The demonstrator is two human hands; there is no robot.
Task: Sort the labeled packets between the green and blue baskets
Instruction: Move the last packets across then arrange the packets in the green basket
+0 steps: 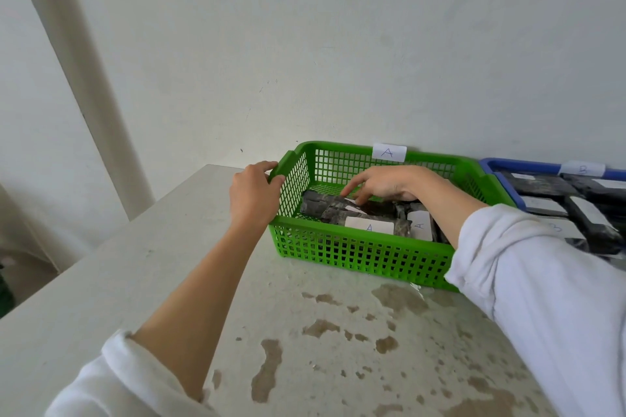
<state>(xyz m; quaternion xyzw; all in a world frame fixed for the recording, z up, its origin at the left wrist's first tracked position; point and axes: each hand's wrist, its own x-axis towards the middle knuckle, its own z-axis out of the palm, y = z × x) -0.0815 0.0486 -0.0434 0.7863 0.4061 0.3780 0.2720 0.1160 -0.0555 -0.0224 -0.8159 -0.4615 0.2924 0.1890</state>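
On the stained desk point(162, 267), my left hand point(254, 195) grips the green basket point(355, 254) at nine o'clock; my right hand point(386, 183), spread, touches packets point(320, 208) inside.

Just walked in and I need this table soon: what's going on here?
A person is sorting dark packets. Their left hand grips the left corner of the green basket, tagged A, while the right hand reaches inside, fingers touching the packets; two show A labels. The blue basket to its right holds more packets.
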